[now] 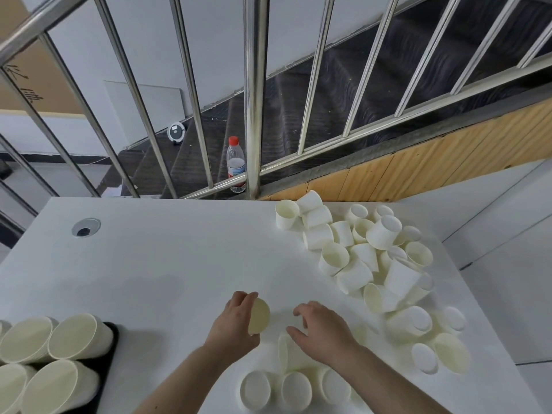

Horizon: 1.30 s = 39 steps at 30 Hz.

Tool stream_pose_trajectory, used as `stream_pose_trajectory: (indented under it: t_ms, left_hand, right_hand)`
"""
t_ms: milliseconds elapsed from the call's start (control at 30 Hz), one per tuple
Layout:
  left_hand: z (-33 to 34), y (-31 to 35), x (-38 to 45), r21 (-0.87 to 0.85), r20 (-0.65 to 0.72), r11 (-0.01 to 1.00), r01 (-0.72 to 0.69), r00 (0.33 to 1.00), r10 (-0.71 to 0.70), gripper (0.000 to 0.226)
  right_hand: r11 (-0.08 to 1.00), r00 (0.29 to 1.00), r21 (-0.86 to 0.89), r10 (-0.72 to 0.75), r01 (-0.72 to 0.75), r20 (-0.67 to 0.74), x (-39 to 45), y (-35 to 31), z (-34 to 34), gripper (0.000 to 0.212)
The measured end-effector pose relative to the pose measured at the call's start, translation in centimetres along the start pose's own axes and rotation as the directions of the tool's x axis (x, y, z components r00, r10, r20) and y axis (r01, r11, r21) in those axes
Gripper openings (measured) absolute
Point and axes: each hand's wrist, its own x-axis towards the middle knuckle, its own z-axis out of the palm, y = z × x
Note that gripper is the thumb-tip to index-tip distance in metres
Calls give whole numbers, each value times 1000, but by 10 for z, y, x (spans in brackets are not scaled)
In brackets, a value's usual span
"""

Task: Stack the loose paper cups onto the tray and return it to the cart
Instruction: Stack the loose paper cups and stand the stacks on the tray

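My left hand [236, 321] grips a white paper cup [259, 316] on its side, its open mouth facing right. My right hand [322, 327] hovers just to the right of it with fingers spread, holding nothing, above another cup [285, 352] lying on the table. A large heap of loose paper cups [370, 258] covers the right side of the white table [164, 258]. More cups [294, 389] stand upside down near the front edge. At the bottom left a black tray [109, 351] carries several stacks of cups [59, 357] lying on their sides.
A metal stair railing [254, 94] runs along the table's far edge, with dark stairs behind it. A water bottle [235, 164] with a red cap stands behind the railing. A round cable hole [86, 227] sits in the table's far left. No cart is in view.
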Motion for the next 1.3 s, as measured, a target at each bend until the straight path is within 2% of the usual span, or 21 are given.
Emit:
stream_pose_trajectory:
  t_ms: [100, 167, 333, 367, 533, 600, 700, 833, 1067, 1167, 1300]
  left_hand:
    - [4, -2, -2, 24, 28, 1000, 10, 1000, -11, 78]
    - [6, -2, -3, 42, 39, 999, 7, 999, -9, 78]
    - [8, -1, -3, 63, 64, 998, -5, 998, 1, 78]
    - [8, -1, -3, 63, 67, 998, -7, 998, 3, 78]
    - [9, -2, -4, 76, 70, 997, -18, 998, 13, 78]
    - [9, -2, -4, 74, 69, 997, -19, 998, 14, 78]
    - [7, -2, -3, 78, 54, 997, -12, 998, 8, 79]
    - [5, 0, -2, 86, 42, 996, -7, 999, 3, 78]
    - [6, 1, -3, 98, 58, 994, -42, 998, 36, 83]
    - [4, 1, -3, 101, 44, 992, -76, 996, 72, 83]
    - [3, 1, -5, 109, 26, 988, -111, 994, 109, 80]
  right_hand:
    - [992, 992, -90, 90, -83, 86, 2, -7, 9, 55]
    - [987, 986, -128, 116, -101, 116, 4, -14, 14, 52]
    - [978, 977, -192, 113, -77, 182, 9, -27, 21, 16]
    - [976, 978, -206, 109, -71, 180, 10, -28, 22, 14]
    - [966, 989, -250, 90, -57, 119, 12, -27, 19, 31]
    - [964, 993, -258, 84, -60, 85, 15, -23, 15, 28]
    - [977, 996, -192, 92, -91, -3, 19, -15, 9, 11]
    - [982, 982, -91, 157, -166, -103, 21, -1, 8, 27]
    - [978, 979, -80, 186, -192, -81, 18, 11, 15, 29]
    - [981, 983, -98, 161, -169, -90, 17, 10, 16, 34]
    - [994, 998, -100, 41, -45, -37, 14, 5, 18, 63]
